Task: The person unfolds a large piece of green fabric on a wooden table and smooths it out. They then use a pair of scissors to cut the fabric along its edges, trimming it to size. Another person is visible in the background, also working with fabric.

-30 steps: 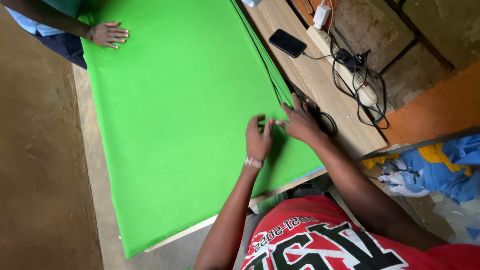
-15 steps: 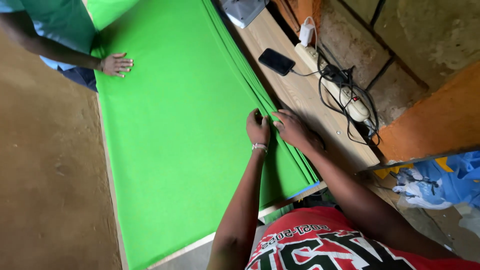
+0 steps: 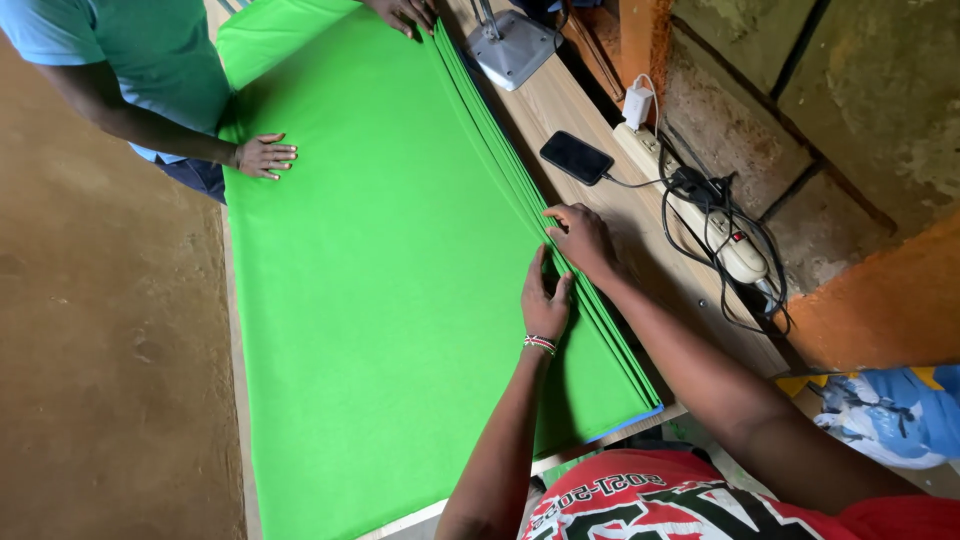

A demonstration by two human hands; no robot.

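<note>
a bare earthen floor runs down the left, beside a long wooden counter set against a rough stone wall on the right. a bright green cloth lies flat over most of the counter, smooth, its layered edges stacked along the right side. a co-worker's hand presses its far left edge, another its far end. the left hand lies flat, fingers together, on the cloth just beside the stacked edge; the right hand pinches that edge. right of them lie a black phone and a power strip with tangled cables.
</note>
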